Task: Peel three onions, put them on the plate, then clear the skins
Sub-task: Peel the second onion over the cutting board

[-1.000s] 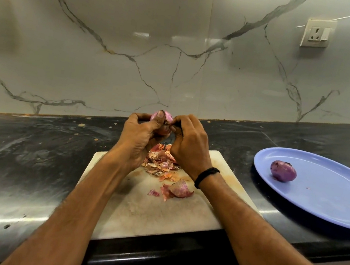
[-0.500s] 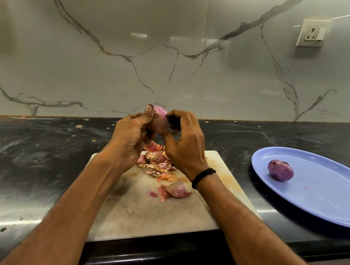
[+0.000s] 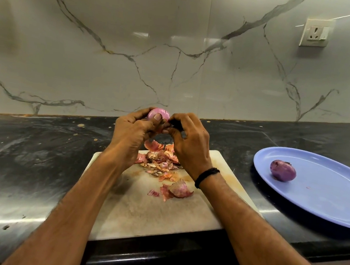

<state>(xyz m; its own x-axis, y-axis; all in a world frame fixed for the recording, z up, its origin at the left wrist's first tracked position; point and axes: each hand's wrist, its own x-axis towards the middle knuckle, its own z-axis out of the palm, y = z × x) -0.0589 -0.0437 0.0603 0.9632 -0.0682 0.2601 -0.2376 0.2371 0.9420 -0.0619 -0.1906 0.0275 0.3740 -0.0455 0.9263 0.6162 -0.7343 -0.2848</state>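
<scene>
Peeling: we hold a pink onion (image 3: pixel 160 113) up between both hands, above the far edge of the cutting board (image 3: pixel 149 214) and in front of the marble wall (image 3: pixel 115 38).
Left hand: our left hand (image 3: pixel 130 131) is curled round the pink onion from below and from the left, with the thumb pressed on its near face.
Right hand: our right hand (image 3: pixel 188 144) has its fingers bent inward, and the fingertips pinch at the pink onion's right end. What lies between them is too dark for us to tell.
Wristband: a black wristband (image 3: pixel 206 176) sits on our right wrist.
Skins: a heap of pink and orange skins (image 3: pixel 160 161) lies on the far half of the cutting board, right below our hands. One larger curled piece and a few scraps lie apart from it, nearer to us.
Cutting board: pale and stained, it lies flat on the black counter (image 3: pixel 25 159), with its near edge at the counter's front edge.
Plate: a blue plate (image 3: pixel 325 206) stands on the counter to the right of the cutting board, near it but apart, and the frame's edge cuts it off.
Peeled onion: one purple peeled onion (image 3: pixel 282 170) lies on the left part of the plate.
Counter: pale specks dot its back left part.
Socket: a white socket (image 3: pixel 315 33) sits high on the wall at the right.
</scene>
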